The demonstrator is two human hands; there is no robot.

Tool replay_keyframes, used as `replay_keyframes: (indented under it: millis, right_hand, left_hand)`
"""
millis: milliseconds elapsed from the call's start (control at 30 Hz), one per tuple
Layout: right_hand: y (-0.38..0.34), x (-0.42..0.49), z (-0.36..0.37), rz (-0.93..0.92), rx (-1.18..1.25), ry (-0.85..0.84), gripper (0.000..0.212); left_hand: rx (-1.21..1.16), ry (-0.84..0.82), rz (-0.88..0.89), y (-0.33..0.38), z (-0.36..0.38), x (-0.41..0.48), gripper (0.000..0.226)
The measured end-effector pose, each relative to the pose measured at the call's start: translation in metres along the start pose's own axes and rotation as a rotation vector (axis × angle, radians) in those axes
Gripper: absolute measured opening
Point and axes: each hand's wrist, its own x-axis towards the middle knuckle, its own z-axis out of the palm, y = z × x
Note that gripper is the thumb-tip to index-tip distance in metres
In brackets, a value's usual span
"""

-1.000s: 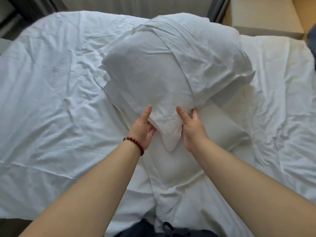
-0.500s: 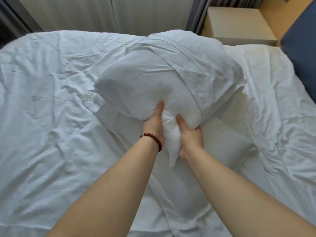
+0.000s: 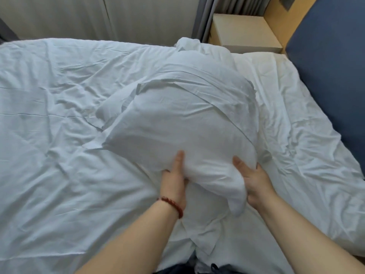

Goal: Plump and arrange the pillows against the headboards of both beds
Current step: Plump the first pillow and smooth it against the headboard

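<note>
A white pillow (image 3: 183, 123) in a creased case lies over the middle of the bed, its near end bunched into a hanging corner. My left hand (image 3: 174, 178), with a red bead bracelet at the wrist, grips that near end from the left, thumb pressed into the fabric. My right hand (image 3: 254, 180) holds the same end from the right, fingers under the pillow. A second white pillow or bunched cloth (image 3: 199, 46) shows just behind the first. The dark blue headboard (image 3: 325, 76) runs along the right edge of the bed.
A rumpled white duvet (image 3: 59, 135) covers the left of the bed; a wrinkled white sheet (image 3: 296, 135) covers the right. A beige bedside cabinet (image 3: 245, 32) stands at the far right, beside grey curtains (image 3: 205, 18) and a pale wall.
My hands have moved apart on the pillow's near end. The pillow has sunk lower and flatter on the bed. The camera has tilted up, showing more headboard and cabinet.
</note>
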Motion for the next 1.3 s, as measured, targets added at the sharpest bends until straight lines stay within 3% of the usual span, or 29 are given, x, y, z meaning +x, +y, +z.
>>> replay_keyframes:
  millis: [100, 200, 233, 300, 367, 467, 567, 667, 867, 900, 933, 1033, 1067, 1100, 1167, 1233, 1300]
  right_hand:
    - [0.002, -0.001, -0.025, -0.011, -0.089, -0.034, 0.031]
    - [0.006, -0.001, -0.027, -0.120, -0.390, 0.066, 0.073]
    - [0.007, -0.004, -0.024, -0.212, -0.534, 0.137, 0.088]
    - [0.009, -0.017, -0.020, -0.564, -0.797, 0.266, 0.101]
    - [0.015, -0.032, -0.016, -0.909, -1.081, 0.259, 0.107]
    - [0.021, -0.024, -0.013, -0.988, -1.342, 0.158, 0.113]
    - [0.001, -0.003, -0.016, -0.987, -1.296, 0.237, 0.111]
    - [-0.013, 0.011, -0.039, -1.155, -1.144, 0.272, 0.096]
    - [-0.040, 0.039, -0.077, -1.310, -1.054, 0.151, 0.069]
    - [-0.048, 0.045, -0.082, -1.343, -1.051, 0.128, 0.065]
    - [-0.057, 0.050, -0.086, -1.374, -1.049, 0.093, 0.061]
    - [-0.080, 0.061, -0.093, -1.457, -1.046, -0.093, 0.062]
    - [-0.083, 0.063, -0.093, -1.500, -1.049, -0.146, 0.065]
    - [-0.084, 0.063, -0.092, -1.541, -1.056, -0.178, 0.067]
    - [-0.084, 0.062, -0.090, -1.580, -1.068, -0.199, 0.068]
    - [-0.083, 0.065, -0.092, -1.570, -1.052, -0.194, 0.070]
    - [-0.085, 0.070, -0.096, -1.545, -1.009, -0.212, 0.071]
  left_hand:
    - [-0.064, 0.038, 0.136, 0.041, -0.010, 0.015, 0.075]
    - [0.013, 0.045, 0.091, 0.063, 0.000, 0.016, 0.054]
    - [0.036, 0.079, 0.084, 0.064, 0.003, 0.016, 0.047]
    - [0.080, 0.147, 0.099, 0.065, 0.007, 0.015, 0.043]
    - [0.102, 0.168, 0.130, 0.061, 0.012, 0.011, 0.038]
    - [0.125, 0.137, 0.154, 0.050, 0.029, -0.007, 0.031]
    - [0.138, 0.098, 0.191, 0.038, 0.050, -0.026, 0.031]
    - [0.113, 0.052, 0.201, 0.030, 0.068, -0.036, 0.039]
    - [0.175, -0.103, 0.230, 0.008, 0.079, -0.066, 0.029]
    - [0.324, -0.138, 0.359, 0.008, 0.075, -0.073, 0.025]
    - [0.597, -0.146, 0.610, 0.009, 0.071, -0.080, 0.026]
    - [1.325, -0.213, 1.759, 0.014, 0.073, -0.091, 0.047]
    - [1.512, -0.227, 1.944, 0.015, 0.081, -0.086, 0.063]
    - [1.742, -0.228, 1.928, 0.017, 0.089, -0.074, 0.089]
    - [2.149, -0.229, 1.567, 0.017, 0.102, -0.048, 0.126]
    - [2.200, -0.218, 1.443, 0.014, 0.103, -0.028, 0.126]
    - [2.101, -0.191, 1.580, 0.008, 0.104, -0.021, 0.107]
